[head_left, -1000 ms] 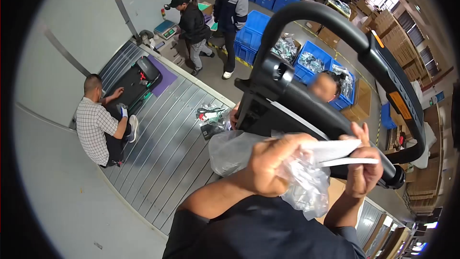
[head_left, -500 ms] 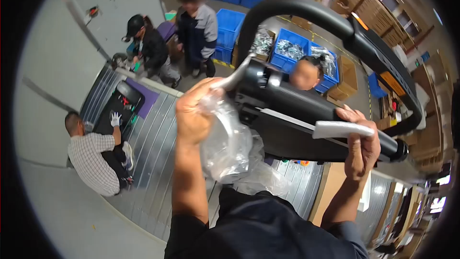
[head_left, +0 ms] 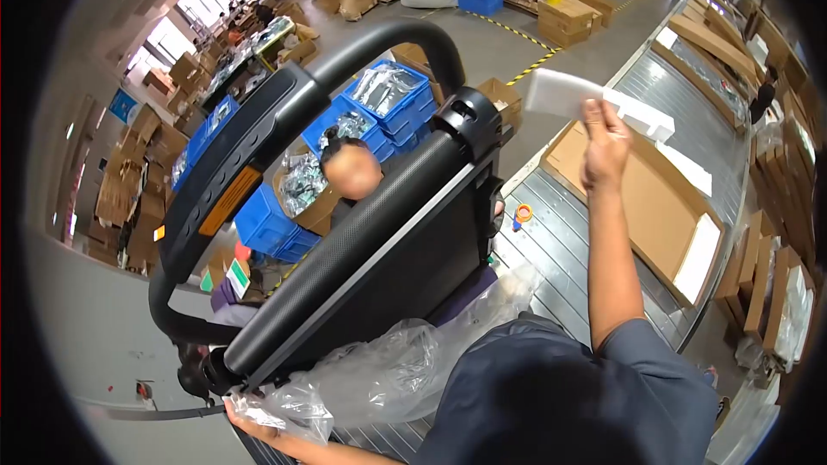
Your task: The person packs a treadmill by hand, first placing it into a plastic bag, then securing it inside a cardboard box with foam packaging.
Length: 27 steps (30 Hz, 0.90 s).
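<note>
White foam strip (head_left: 594, 102) pinched in raised right hand (head_left: 605, 145); left hand (head_left: 258, 427) clutching plastic bag (head_left: 388, 379).

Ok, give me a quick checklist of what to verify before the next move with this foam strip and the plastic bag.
1. Right hand grips the white foam strip: ok, held raised above the brown cardboard sheet.
2. Left hand holds the clear crinkled plastic bag: ok, gripped at one end.
3. Bag clear of the black treadmill frame: not ok, it lies against it.
4. Person behind the frame at a safe distance: cannot tell.
5. Grey ribbed conveyor free of loose parts: not ok, a small orange-and-blue item sits there.
</note>
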{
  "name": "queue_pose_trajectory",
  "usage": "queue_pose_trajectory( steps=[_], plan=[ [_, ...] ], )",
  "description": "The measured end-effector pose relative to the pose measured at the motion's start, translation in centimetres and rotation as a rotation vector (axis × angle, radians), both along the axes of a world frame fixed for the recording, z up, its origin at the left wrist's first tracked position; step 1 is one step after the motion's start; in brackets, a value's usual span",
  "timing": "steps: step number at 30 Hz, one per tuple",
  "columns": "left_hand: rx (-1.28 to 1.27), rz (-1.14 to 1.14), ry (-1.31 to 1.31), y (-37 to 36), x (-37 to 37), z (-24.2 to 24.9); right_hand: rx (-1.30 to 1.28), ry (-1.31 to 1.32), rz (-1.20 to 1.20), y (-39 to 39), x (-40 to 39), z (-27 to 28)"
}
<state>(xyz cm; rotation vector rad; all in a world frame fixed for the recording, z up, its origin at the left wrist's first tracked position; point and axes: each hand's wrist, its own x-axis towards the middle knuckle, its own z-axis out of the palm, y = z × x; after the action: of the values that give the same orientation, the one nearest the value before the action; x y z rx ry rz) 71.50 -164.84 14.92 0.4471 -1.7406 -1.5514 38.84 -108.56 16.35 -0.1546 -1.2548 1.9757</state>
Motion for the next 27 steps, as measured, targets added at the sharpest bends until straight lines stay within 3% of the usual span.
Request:
queue_pose_trajectory(
  steps=[2,4,7,8,10,11,14,19,22,23,24,25,26,27],
  plan=[
    [-0.067,0.147,0.08,1.5,-0.8,-0.4,0.194,-0.115,0.05,-1.6,-1.4,-1.0],
    [-0.027,0.283,0.12,2.0,-1.3,-0.6,0.32,0.021,0.378,-3.0,-1.8,-1.1],
    [0.136,0.301,0.083,0.4,-0.8,-0.2,0.175,0.092,0.711,-4.0,-2.4,-1.1],
    [0.197,0.282,0.058,0.6,-0.7,0.3,0.141,0.093,0.717,-4.3,-2.6,-1.2],
    [-0.226,0.168,-0.008,1.3,-0.3,0.9,0.079,0.092,0.736,-4.8,-2.8,-1.4],
    [-0.434,0.11,-0.045,2.0,-0.4,1.3,0.038,0.096,0.731,-5.1,-2.5,-1.2],
    [-0.515,0.064,-0.146,1.3,-0.7,1.4,0.004,0.214,0.716,-4.9,-1.7,-2.2],
    [-0.482,0.172,-0.051,1.2,-0.9,0.7,0.026,0.149,0.643,-5.1,-1.1,-2.1],
    [-0.428,0.212,-0.117,2.5,-1.9,1.8,0.089,-0.066,0.516,-4.6,-1.5,-4.1],
    [-0.341,0.303,-0.136,3.7,-2.2,2.4,0.219,-0.075,0.367,-5.2,-0.9,-3.6],
    [-0.433,0.555,-0.134,4.1,-2.1,2.3,0.349,-0.074,0.233,-6.2,0.5,-2.3],
    [-0.592,0.667,-0.141,3.5,-0.8,1.4,0.409,-0.041,0.114,-7.6,2.3,-0.9],
    [-0.758,0.763,-0.156,2.8,0.9,0.6,0.401,0.02,0.08,-8.4,3.9,-0.3],
    [-0.73,0.835,-0.203,3.3,2.1,0.6,0.44,0.067,0.085,-9.4,5.7,0.5]
  ],
)
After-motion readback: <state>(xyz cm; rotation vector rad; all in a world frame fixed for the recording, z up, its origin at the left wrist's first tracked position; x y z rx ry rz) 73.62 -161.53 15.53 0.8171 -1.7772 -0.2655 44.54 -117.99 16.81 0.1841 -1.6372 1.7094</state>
